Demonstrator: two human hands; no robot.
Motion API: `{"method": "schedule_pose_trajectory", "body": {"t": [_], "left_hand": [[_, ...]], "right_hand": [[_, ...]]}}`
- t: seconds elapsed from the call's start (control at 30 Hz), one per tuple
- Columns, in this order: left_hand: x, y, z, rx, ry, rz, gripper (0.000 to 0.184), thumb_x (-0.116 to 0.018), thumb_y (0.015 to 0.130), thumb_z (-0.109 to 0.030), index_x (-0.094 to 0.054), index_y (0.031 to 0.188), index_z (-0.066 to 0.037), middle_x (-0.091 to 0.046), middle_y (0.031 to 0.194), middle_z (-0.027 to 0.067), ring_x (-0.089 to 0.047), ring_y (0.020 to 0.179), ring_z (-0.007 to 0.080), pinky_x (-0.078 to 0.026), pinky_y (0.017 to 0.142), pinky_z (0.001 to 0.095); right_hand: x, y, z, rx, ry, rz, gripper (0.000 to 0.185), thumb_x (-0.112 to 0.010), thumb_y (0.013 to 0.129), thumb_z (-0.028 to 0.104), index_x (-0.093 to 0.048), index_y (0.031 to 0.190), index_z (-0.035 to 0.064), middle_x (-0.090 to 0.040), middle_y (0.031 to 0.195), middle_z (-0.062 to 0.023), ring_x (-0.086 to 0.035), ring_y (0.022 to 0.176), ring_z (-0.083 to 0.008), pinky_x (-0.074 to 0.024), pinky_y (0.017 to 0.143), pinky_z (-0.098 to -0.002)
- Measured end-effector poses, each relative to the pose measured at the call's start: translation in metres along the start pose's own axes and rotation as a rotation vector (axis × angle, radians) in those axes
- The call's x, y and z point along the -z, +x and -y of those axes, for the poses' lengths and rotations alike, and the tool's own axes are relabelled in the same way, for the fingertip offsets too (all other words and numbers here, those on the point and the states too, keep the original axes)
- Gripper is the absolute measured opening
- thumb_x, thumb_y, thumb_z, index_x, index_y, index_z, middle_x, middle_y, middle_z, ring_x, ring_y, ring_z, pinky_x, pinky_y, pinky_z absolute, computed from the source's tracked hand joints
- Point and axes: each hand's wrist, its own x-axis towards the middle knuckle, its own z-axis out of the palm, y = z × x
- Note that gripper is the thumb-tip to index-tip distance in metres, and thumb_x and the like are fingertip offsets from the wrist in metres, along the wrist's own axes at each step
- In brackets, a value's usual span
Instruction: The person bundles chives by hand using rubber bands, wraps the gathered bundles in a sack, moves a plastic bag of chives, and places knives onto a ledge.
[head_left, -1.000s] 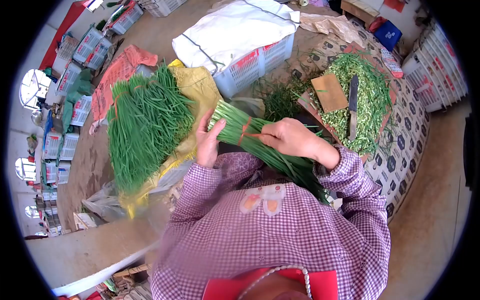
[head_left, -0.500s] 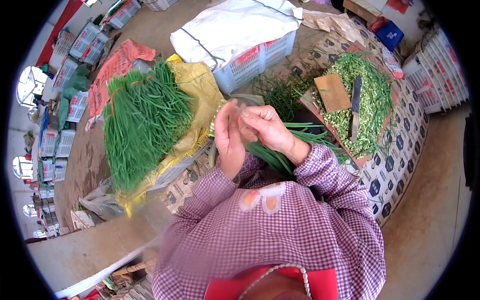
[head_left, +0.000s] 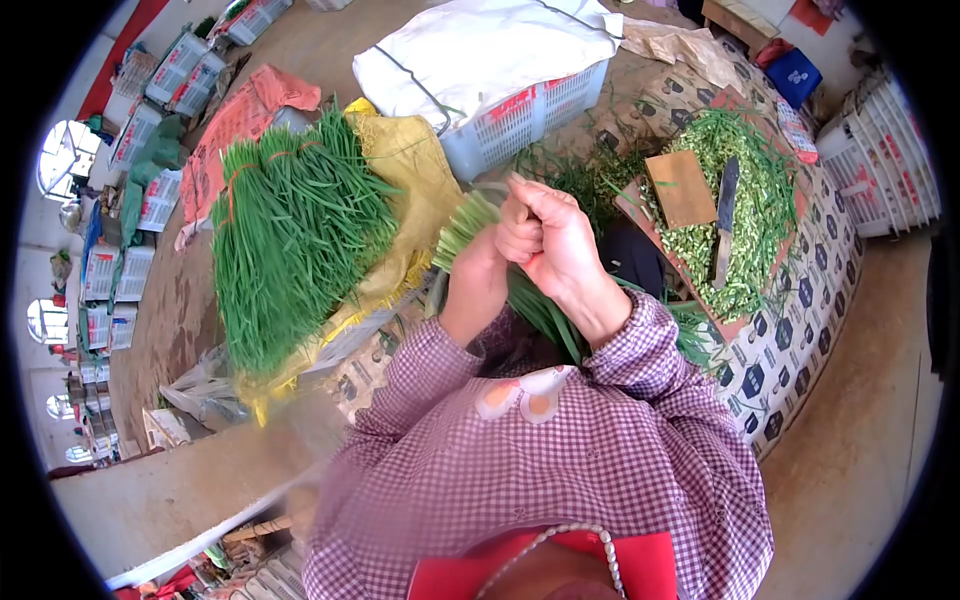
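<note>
A bundle of green stalks [head_left: 459, 229] lies across my lap, its pale cut ends pointing up and left. My left hand [head_left: 478, 285] is closed at the bundle, its fingers partly hidden behind the other hand. Above the stalks, my right hand [head_left: 556, 240] is closed with thumb and fingers pressed together; what it pinches is hidden. Tied bundles of green stalks [head_left: 300, 230] rest on a yellow sack [head_left: 415, 190] at the left.
At the right, a board [head_left: 647, 222] holds chopped pale stalk ends [head_left: 690, 250], a knife [head_left: 725, 215] and a wooden block [head_left: 682, 189]. A crate [head_left: 530, 120] under a white cloth [head_left: 480, 55] stands ahead. Stacked crates [head_left: 880, 165] stand far right.
My right hand has moved off the middle of the bundle, up and left beside my left hand. Both hands have come together and the right fingers have closed tighter.
</note>
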Motion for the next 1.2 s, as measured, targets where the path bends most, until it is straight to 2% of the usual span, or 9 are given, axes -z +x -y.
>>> {"method": "schedule_pose_trajectory", "body": {"t": [0.17,0.23,0.27,0.33,0.43,0.53,0.63,1.07,1.2], "left_hand": [[-0.008,-0.006,-0.012,-0.024,0.113,-0.014,0.020,-0.047,0.094,-0.008,-0.057,0.110,0.000,-0.064,0.101,0.0171,-0.063,0.096,0.0285,-0.050,0.084,0.0355],[-0.011,-0.012,-0.018,0.014,0.123,-0.101,0.022,-0.047,0.094,-0.011,-0.057,0.111,-0.001,-0.061,0.110,0.0174,-0.060,0.106,0.0293,-0.041,0.100,0.0414],[-0.009,-0.015,-0.018,0.013,0.124,-0.102,0.022,-0.047,0.094,-0.011,-0.057,0.111,-0.001,-0.061,0.110,0.0174,-0.060,0.106,0.0293,-0.041,0.100,0.0414],[-0.005,-0.020,-0.018,0.041,0.025,0.008,0.026,-0.047,0.095,-0.015,-0.058,0.114,-0.002,-0.059,0.119,0.0161,-0.052,0.120,0.0317,-0.023,0.111,0.0486],[-0.006,-0.017,-0.015,-0.031,0.115,-0.035,0.029,-0.048,0.094,-0.019,-0.060,0.116,-0.004,-0.058,0.122,0.0139,-0.046,0.125,0.0347,-0.011,0.113,0.0529],[-0.005,-0.018,-0.009,-0.119,0.163,-0.072,0.022,-0.051,0.090,-0.013,-0.063,0.106,-0.007,-0.059,0.114,0.0111,-0.043,0.127,0.0387,-0.020,0.108,0.0554],[-0.001,-0.020,-0.007,-0.164,0.198,-0.062,0.019,-0.054,0.087,-0.015,-0.064,0.101,-0.007,-0.059,0.114,0.0101,-0.045,0.125,0.0379,-0.021,0.107,0.0556],[0.005,-0.017,0.012,-0.223,0.220,-0.107,0.015,-0.060,0.076,-0.013,-0.067,0.088,-0.010,-0.063,0.110,0.0054,-0.048,0.122,0.0346,-0.018,0.108,0.0564],[0.018,-0.005,0.006,-0.160,0.276,0.096,0.021,-0.060,0.076,-0.019,-0.068,0.093,-0.011,-0.064,0.111,0.0050,-0.048,0.123,0.0346,-0.016,0.109,0.0564]], "right_hand": [[0.006,0.000,0.001,-0.003,0.024,-0.004,0.039,-0.052,0.098,0.020,-0.039,0.063,0.0081,-0.029,0.053,0.0030,-0.022,0.043,-0.0085,-0.0189,0.043,-0.0267],[0.004,-0.002,0.001,0.004,-0.005,0.011,0.040,-0.051,0.098,0.022,-0.039,0.063,0.0081,-0.028,0.053,0.0031,-0.022,0.044,-0.0085,-0.0187,0.043,-0.0267],[0.004,-0.002,0.000,0.006,-0.011,0.019,0.040,-0.051,0.098,0.022,-0.039,0.063,0.0081,-0.028,0.053,0.0030,-0.022,0.044,-0.0085,-0.0186,0.043,-0.0267],[0.001,-0.006,-0.001,0.008,-0.016,0.025,0.040,-0.051,0.099,0.022,-0.039,0.063,0.0080,-0.028,0.053,0.0029,-0.022,0.044,-0.0084,-0.0186,0.043,-0.0267],[-0.005,-0.012,0.001,-0.026,-0.048,-0.010,0.040,-0.050,0.099,0.023,-0.038,0.063,0.0079,-0.027,0.054,0.0030,-0.021,0.045,-0.0083,-0.0186,0.044,-0.0264],[-0.009,-0.017,0.002,-0.068,-0.061,-0.040,0.040,-0.048,0.099,0.024,-0.039,0.063,0.0082,-0.027,0.054,0.0035,-0.021,0.045,-0.0083,-0.0185,0.044,-0.0263],[-0.009,-0.021,0.001,-0.059,0.057,0.007,0.030,-0.052,0.098,0.018,-0.045,0.070,0.0082,-0.033,0.055,0.0045,-0.025,0.044,-0.0070,-0.0202,0.042,-0.0262],[-0.009,-0.024,0.004,-0.012,0.110,-0.038,0.033,-0.055,0.094,0.017,-0.044,0.064,0.0096,-0.032,0.054,0.0048,-0.024,0.044,-0.0077,-0.0189,0.043,-0.0262],[-0.007,-0.016,0.010,0.018,-0.012,-0.041,0.031,-0.055,0.094,0.014,-0.045,0.065,0.0093,-0.035,0.055,0.0052,-0.025,0.044,-0.0059,-0.0186,0.042,-0.0254]]}}
